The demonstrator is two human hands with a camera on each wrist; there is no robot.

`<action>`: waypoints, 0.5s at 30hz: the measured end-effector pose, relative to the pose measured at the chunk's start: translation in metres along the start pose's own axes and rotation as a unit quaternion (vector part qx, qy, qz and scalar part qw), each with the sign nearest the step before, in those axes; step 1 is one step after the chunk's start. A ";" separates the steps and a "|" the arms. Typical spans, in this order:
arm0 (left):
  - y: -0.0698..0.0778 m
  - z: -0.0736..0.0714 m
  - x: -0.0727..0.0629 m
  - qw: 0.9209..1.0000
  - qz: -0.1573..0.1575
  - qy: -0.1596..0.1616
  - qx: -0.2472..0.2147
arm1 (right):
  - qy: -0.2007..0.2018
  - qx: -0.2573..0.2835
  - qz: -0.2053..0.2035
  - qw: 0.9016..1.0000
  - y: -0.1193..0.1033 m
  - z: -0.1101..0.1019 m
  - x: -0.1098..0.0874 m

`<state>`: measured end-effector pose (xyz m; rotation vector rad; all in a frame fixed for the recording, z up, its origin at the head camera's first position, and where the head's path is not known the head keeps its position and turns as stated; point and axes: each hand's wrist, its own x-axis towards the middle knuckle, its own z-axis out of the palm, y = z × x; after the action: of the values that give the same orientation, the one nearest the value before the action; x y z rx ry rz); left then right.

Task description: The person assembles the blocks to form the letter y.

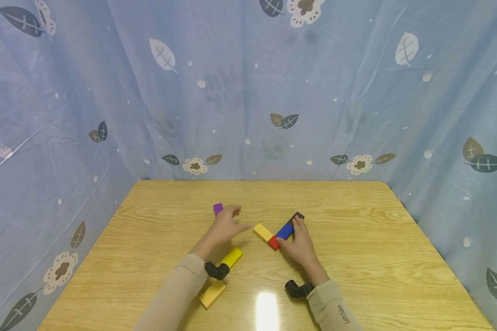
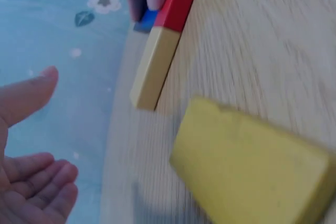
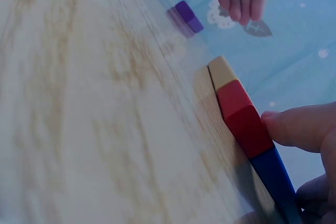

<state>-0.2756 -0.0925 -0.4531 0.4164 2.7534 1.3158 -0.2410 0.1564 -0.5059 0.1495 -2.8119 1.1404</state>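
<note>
On the table, a cream block [image 1: 262,232], a red block [image 1: 273,243] and a blue block [image 1: 284,232] form a V, with the red one at its corner. A dark block [image 1: 299,215] continues the blue arm at its far end. My right hand [image 1: 301,247] holds this arm: the thumb touches the red block's side in the right wrist view, and fingers curl at the blue and dark blocks. My left hand [image 1: 224,226] hovers left of the cream block, thumb apart from the fingers, nothing held. Behind it, a purple block [image 1: 218,208] is partly hidden.
A bright yellow block [image 1: 233,256] lies under the left wrist, and a pale yellow block [image 1: 212,294] sits nearer the front edge. Black wrist mounts [image 1: 299,289] jut out from the sleeves. A blue patterned curtain [image 1: 248,92] surrounds the wooden table [image 1: 356,257].
</note>
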 end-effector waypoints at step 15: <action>-0.043 -0.038 -0.016 0.997 -0.015 0.036 -0.072 | 0.009 -0.001 -0.008 1.000 0.000 -0.001 -0.001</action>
<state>-0.2763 -0.1511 -0.4632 0.3220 2.6858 1.5384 -0.2397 0.1567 -0.5053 0.1615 -2.7918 1.1296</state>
